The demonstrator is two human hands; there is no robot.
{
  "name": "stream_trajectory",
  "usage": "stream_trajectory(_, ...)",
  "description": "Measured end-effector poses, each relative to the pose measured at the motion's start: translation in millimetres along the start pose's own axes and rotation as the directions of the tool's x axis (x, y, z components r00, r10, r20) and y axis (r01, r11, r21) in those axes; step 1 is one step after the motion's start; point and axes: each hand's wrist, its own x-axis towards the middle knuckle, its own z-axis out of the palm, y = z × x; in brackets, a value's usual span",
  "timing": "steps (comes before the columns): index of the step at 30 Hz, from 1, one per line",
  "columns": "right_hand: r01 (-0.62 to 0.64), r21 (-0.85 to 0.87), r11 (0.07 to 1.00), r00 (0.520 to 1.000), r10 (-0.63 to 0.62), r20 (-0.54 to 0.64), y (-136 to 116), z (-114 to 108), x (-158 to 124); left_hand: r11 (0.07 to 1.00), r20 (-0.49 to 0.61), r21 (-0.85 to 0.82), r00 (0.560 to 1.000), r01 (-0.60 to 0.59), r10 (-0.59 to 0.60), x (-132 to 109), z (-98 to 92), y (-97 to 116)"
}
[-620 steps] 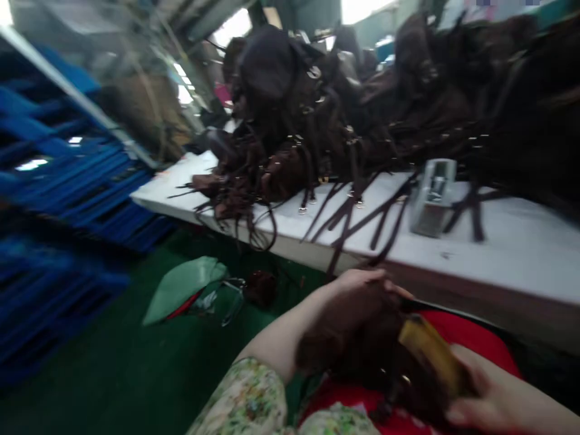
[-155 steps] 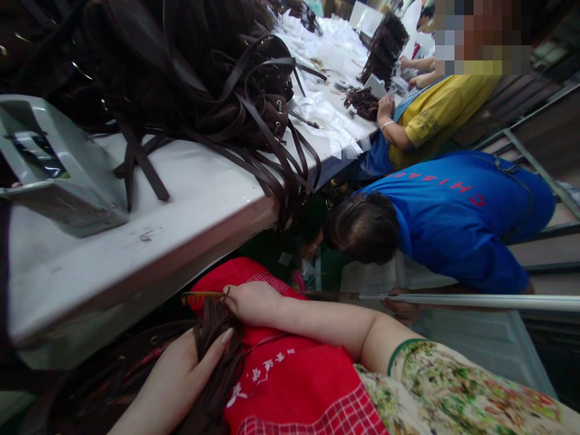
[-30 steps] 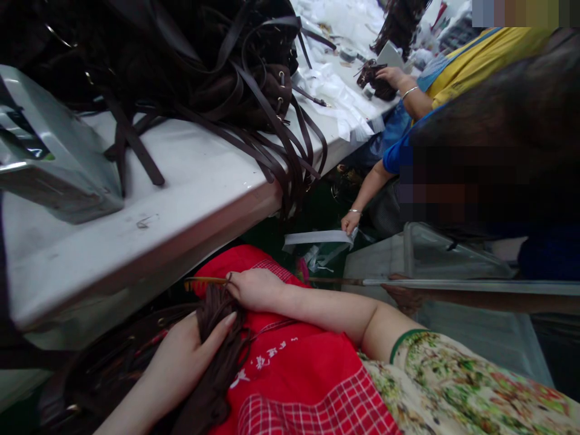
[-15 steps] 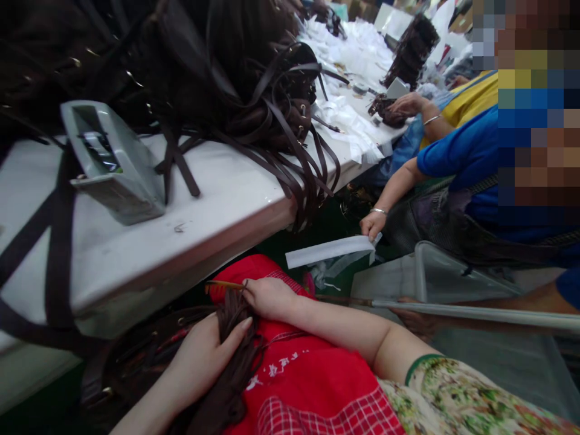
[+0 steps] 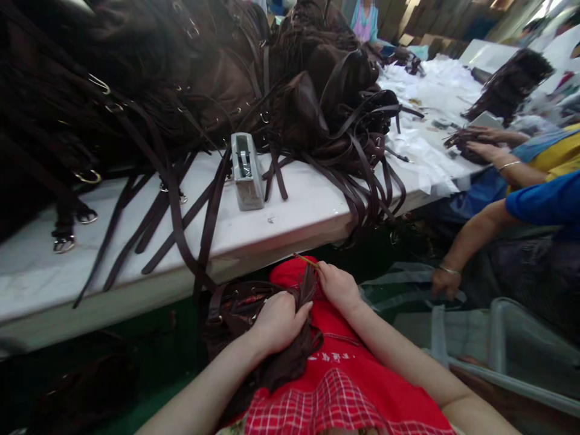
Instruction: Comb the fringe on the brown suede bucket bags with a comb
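Note:
My left hand (image 5: 278,323) is wrapped round a bunch of dark brown fringe (image 5: 307,289) on a brown bag (image 5: 229,311) in my lap. Its thumb presses across the strands, whose tips point up and away from me. Between the fingers of my right hand (image 5: 339,287) is a thin amber comb (image 5: 306,260), seen nearly edge-on beside the fringe tips. Under the bag and both hands lies a red apron (image 5: 348,362) with a checked lower part.
A white table (image 5: 299,226) crosses ahead, heaped with brown bags (image 5: 217,72) whose straps hang down. On it stands a grey tape dispenser (image 5: 247,175). At the right, a co-worker's hand (image 5: 446,281) reaches down near a translucent plastic bin (image 5: 498,338). Another person handles brown material farther along.
The view has swung left, so the table and bags appear farther right. The comb has turned to show its edge. The co-worker's white strip has moved down towards the bin.

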Motion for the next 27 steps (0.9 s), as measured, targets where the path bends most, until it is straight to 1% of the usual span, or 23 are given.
stream_trajectory(3,-0.019,0.004,1.0,1.0,0.019,0.019,-2,5,1,0.996,-0.018,0.079,0.999,-0.029,0.031,1,4.2,1)
stream_trajectory(5,-0.035,0.009,0.999,0.999,0.035,0.032,-2,9,3,0.995,-0.02,0.092,0.999,-0.046,0.048,2,6.3,2)
stream_trajectory(7,-0.068,0.029,0.997,0.997,0.067,0.05,4,12,7,0.994,-0.011,0.085,0.997,-0.075,0.077,1,7.4,4)
stream_trajectory(9,-0.151,0.058,0.987,0.985,0.145,0.094,20,12,12,0.99,0.012,0.082,0.993,-0.117,0.116,-4,7.3,7)
stream_trajectory(12,-0.31,0.073,0.948,0.94,0.295,0.169,56,10,17,0.966,0.035,0.05,0.967,-0.253,0.251,-14,5.7,11)
stream_trajectory(13,-0.343,0.075,0.936,0.928,0.326,0.179,67,9,16,0.958,0.03,0.029,0.958,-0.286,0.286,-17,5.1,10)
stream_trajectory(14,-0.357,0.08,0.93,0.923,0.339,0.18,76,8,13,0.955,0.019,0.005,0.955,-0.297,0.296,-18,4.5,8)
stream_trajectory(16,-0.359,0.104,0.928,0.925,0.338,0.175,83,8,2,0.972,-0.005,-0.07,0.975,-0.224,0.224,-17,3.9,-1)
stream_trajectory(18,-0.298,0.173,0.939,0.95,0.274,0.148,73,6,-16,0.976,-0.015,-0.18,0.992,-0.124,0.123,-10,4.4,-13)
stream_trajectory(19,-0.231,0.232,0.945,0.971,0.209,0.116,64,3,-25,0.968,-0.018,-0.233,0.996,-0.093,0.091,-6,4.9,-19)
stream_trajectory(20,-0.136,0.303,0.943,0.99,0.122,0.065,53,0,-35,0.958,-0.02,-0.275,0.997,-0.078,0.076,-3,5.4,-23)
stream_trajectory(21,-0.022,0.371,0.928,1.0,0.023,0.002,42,-5,-43,0.951,-0.023,-0.301,0.997,-0.075,0.072,0,5.5,-26)
stream_trajectory(23,0.183,0.446,0.876,0.983,-0.15,-0.11,23,-14,-55,0.944,-0.03,-0.323,0.997,-0.075,0.069,4,4.7,-28)
stream_trajectory(24,0.243,0.447,0.861,0.969,-0.201,-0.14,16,-18,-59,0.939,-0.029,-0.336,0.997,-0.075,0.069,4,3.9,-27)
stream_trajectory(25,0.282,0.435,0.855,0.959,-0.237,-0.156,11,-21,-60,0.933,-0.026,-0.351,0.997,-0.072,0.067,4,3.1,-26)
stream_trajectory(27,0.321,0.397,0.86,0.947,-0.276,-0.166,6,-26,-59,0.928,-0.022,-0.368,0.998,-0.064,0.06,4,1.8,-24)
